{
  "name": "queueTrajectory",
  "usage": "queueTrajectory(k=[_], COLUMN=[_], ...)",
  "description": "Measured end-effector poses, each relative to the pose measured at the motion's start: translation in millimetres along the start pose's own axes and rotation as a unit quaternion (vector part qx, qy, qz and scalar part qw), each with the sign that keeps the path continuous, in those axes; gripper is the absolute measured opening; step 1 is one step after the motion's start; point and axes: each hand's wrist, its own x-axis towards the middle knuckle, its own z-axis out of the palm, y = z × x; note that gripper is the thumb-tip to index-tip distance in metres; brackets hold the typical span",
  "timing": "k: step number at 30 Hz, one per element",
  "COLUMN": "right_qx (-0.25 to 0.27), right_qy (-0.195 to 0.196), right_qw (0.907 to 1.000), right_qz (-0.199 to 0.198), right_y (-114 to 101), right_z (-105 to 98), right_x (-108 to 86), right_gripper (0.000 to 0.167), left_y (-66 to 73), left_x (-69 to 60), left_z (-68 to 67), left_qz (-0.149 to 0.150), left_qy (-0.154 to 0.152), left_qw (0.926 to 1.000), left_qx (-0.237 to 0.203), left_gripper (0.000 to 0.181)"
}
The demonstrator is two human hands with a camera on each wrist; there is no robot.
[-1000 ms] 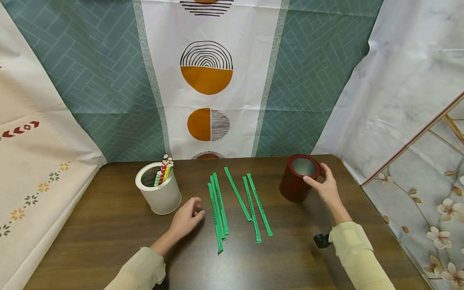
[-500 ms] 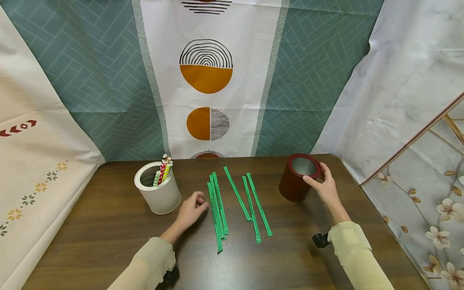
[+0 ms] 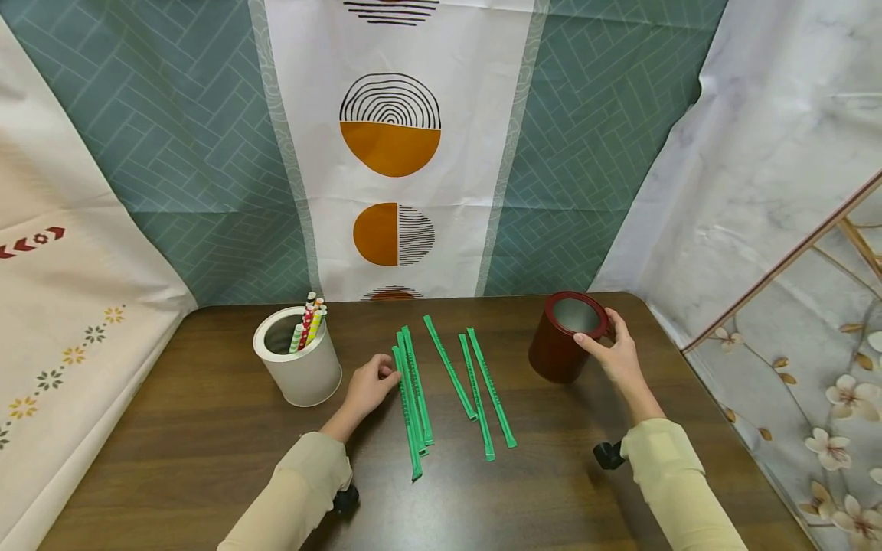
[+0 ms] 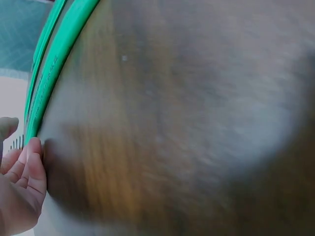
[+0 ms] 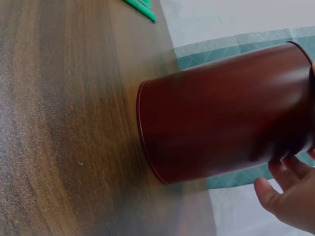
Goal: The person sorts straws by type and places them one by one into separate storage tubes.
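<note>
Patterned cloths (image 3: pixel 193 145) hang behind and beside our brown worktop (image 3: pixel 207 428). On it we count six green sticks in two sets: left trio (image 3: pixel 407 421) packed close together, right trio (image 3: pixel 476 398) looser, its leftmost stick slanting toward the middle one's near half.

Our left hand (image 3: pixel 368 383) is at the outermost stick of the left trio, near its far end. Fingers loosely curled; we see no grip on the stick, and can't tell if the tips touch it. Two neighbours crowd that stick on its right. White can (image 3: pixel 299 375) stands near the hand, just to its left and farther back, with coloured sticks (image 3: pixel 308 327) poking above the rim.

Right hand (image 3: pixel 616 356) grips the red can (image 3: pixel 560 348) at the rim, thumb on the near side, fingers round the right. Red can stands at the right rear of the worktop; right trio lies between it and our left hand. Black wrist units (image 3: pixel 609 456) sit below both cuffs (image 3: pixel 658 448).
</note>
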Motion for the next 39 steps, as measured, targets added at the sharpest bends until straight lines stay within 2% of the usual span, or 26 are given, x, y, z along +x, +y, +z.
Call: queueTrajectory(k=[6, 10, 15, 21, 32, 39], right_qx=[0.005, 0.003, -0.001, 0.003, 0.008, 0.019], right_qy=[0.004, 0.007, 0.017, 0.025, 0.030, 0.033], right_qw=[1.0000, 1.0000, 0.9998, 0.9997, 0.9995, 0.9992], right_qz=[0.000, 0.001, 0.004, 0.004, 0.005, 0.008], right_y=[-1, 0, 2, 1, -1, -1], right_z=[1, 2, 3, 3, 6, 6], right_x=[-0.7, -0.8, 0.2, -0.2, -2.5, -2.0], right_gripper=[0.077, 0.077, 0.076, 0.077, 0.074, 0.075], left_y=[4.7, 8.4, 11.1, 13.3, 20.0, 30.7], left_x=[9.3, 14.1, 17.0, 19.9, 19.6, 18.6], left_z=[0.1, 0.1, 2.7, 7.4, 8.8, 3.9], left_qz=[-0.031, -0.051, -0.073, -0.096, -0.124, -0.121], left_qy=[-0.016, -0.024, -0.024, -0.016, -0.005, -0.019], left_qw=[0.9991, 0.9970, 0.9925, 0.9875, 0.9824, 0.9806], left_qx=[0.023, 0.054, 0.095, 0.125, 0.140, 0.153], left_gripper=[0.036, 0.041, 0.043, 0.043, 0.039, 0.034])
